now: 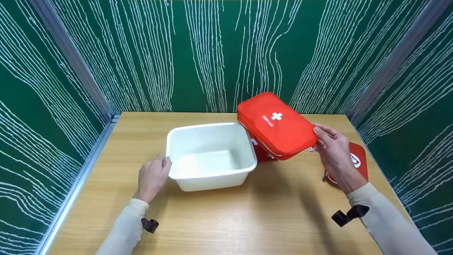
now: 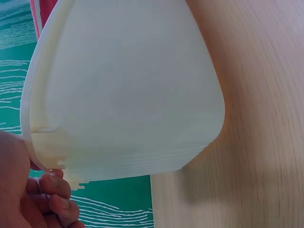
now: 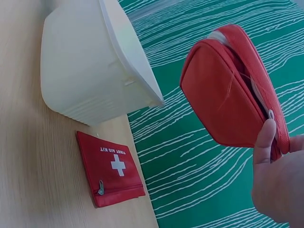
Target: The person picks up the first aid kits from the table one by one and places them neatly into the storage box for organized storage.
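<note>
A white plastic basin (image 1: 212, 179) stands on the table, its inside bare in the head view. My left hand (image 1: 152, 177) grips its left rim, fingers curled under the lip in the left wrist view. My right hand (image 1: 332, 152) pinches one end of a red first aid bag (image 1: 283, 129), holding it in the air to the right of the basin, tilted. Below that bag, a flat dark red first aid pouch (image 3: 111, 168) with a white cross and a zipper lies on the table beside the basin, mostly hidden in the head view.
Beyond my right wrist lies another red case (image 1: 361, 161) with a round white emblem, partly covered by the hand. Green walls with white lines (image 1: 198, 53) and metal posts (image 1: 76, 60) enclose the wooden table (image 1: 226, 219) at the back and sides.
</note>
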Action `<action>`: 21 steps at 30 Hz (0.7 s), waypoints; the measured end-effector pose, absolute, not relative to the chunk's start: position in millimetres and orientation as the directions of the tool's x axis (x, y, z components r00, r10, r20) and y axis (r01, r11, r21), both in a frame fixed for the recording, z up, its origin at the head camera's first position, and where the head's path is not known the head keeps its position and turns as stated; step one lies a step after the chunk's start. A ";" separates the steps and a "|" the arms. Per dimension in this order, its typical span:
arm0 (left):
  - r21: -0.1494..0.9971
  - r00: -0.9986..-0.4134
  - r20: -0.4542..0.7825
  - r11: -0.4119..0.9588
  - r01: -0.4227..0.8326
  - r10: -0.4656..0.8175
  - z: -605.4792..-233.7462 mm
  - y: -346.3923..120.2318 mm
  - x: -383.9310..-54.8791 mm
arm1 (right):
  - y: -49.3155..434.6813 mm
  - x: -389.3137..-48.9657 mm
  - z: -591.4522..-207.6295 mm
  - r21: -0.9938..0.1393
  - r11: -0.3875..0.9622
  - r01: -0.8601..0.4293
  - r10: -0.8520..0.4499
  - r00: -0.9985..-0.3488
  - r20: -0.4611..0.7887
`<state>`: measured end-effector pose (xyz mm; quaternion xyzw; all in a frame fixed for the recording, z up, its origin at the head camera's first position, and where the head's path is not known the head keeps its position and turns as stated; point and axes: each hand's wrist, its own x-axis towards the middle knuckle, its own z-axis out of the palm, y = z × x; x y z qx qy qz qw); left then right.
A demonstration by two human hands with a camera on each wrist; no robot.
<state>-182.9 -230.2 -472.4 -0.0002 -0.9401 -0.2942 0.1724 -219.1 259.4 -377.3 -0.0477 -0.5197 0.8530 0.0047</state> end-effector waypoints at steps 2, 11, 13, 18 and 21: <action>0.552 -0.941 0.323 0.827 0.102 -0.100 -472.3 -230.1 -182.9 | 255.6 -221.8 -377.5 -0.888 -0.457 0.047 0.038 -0.997 -0.072; 0.545 -0.942 0.326 0.831 0.115 -0.083 -470.2 -228.6 -182.8 | 239.5 -232.5 -378.1 -0.903 -0.424 0.075 -0.036 -0.997 -0.067; 0.543 -0.944 0.317 0.833 0.103 -0.090 -469.7 -228.4 -183.1 | 236.0 -235.0 -377.7 -0.905 -0.417 0.082 -0.049 -0.997 -0.068; 0.538 -0.944 0.315 0.838 0.093 -0.098 -470.3 -229.0 -183.7 | 227.1 -240.0 -376.5 -0.917 -0.387 0.091 -0.083 -0.995 -0.064; 0.530 -0.939 0.330 0.842 0.101 -0.095 -472.0 -230.3 -184.3 | 221.9 -242.4 -376.2 -0.925 -0.368 0.095 -0.106 -0.993 -0.060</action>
